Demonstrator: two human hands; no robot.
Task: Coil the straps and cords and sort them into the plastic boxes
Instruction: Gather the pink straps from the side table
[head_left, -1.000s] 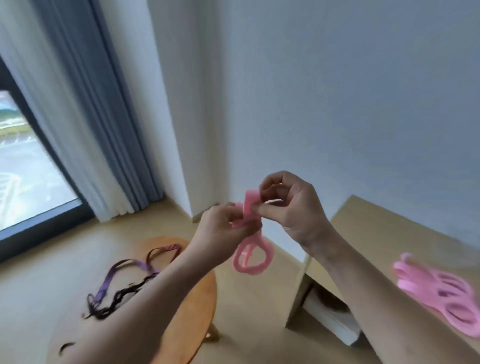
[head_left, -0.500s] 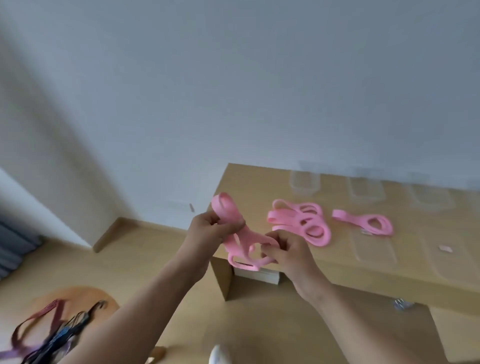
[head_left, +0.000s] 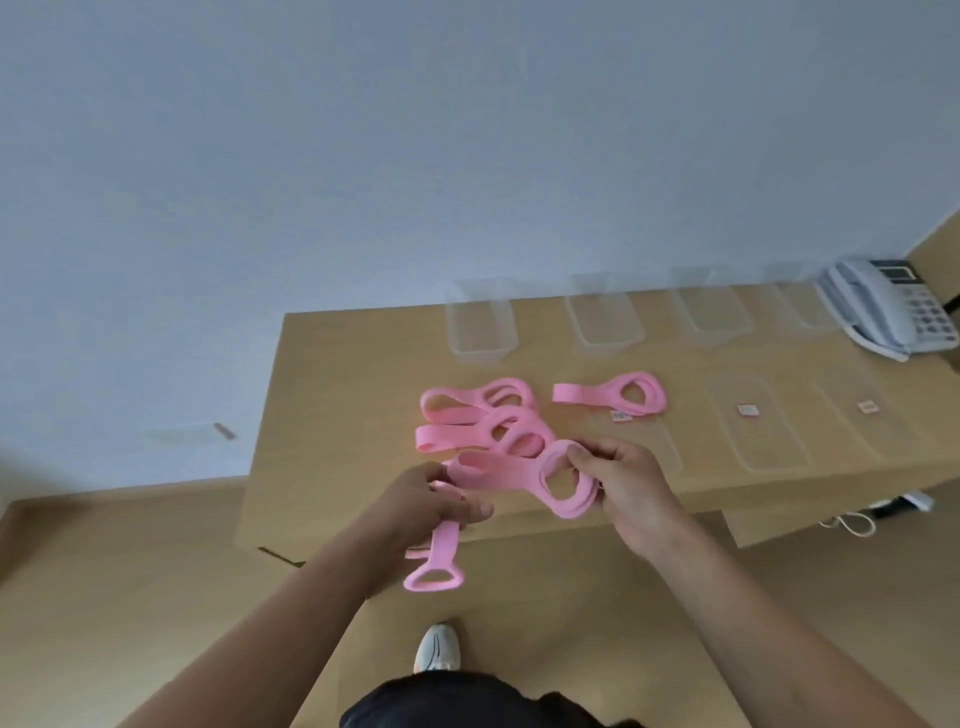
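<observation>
Holding one pink strap (head_left: 506, 475) just above the front edge of the desk (head_left: 337, 389) here. Pinching the coiled end with the right hand (head_left: 631, 493), fingers curled round the ring of turns. Gripping the loose stretch with the left hand (head_left: 426, 501). So: both clamped on the same strap, close together but not touching. Got a tail loop (head_left: 434, 574) dangling below the left hand, past the desk edge, so probably not done coiling yet.

Tips for this bit, just going by the look of it:

Keep that right-hand pinch firm or risk losing the whole ring of turns. Feed slack in from the left nice and flat, no twists, stacking each turn on the last. Lift the dangling tail up before wrapping, to avoid snagging on the desk edge. Don't park it on the pile of pink straps (head_left: 483, 426) right behind. Looks loose and tangly, easy to mix up. Aim for something like the lone coiled strap (head_left: 623, 395) further back. Then drop into one of the clear plastic boxes (head_left: 480, 325) along the wall. Seem empty, but can't say for sure through the blur.
</observation>
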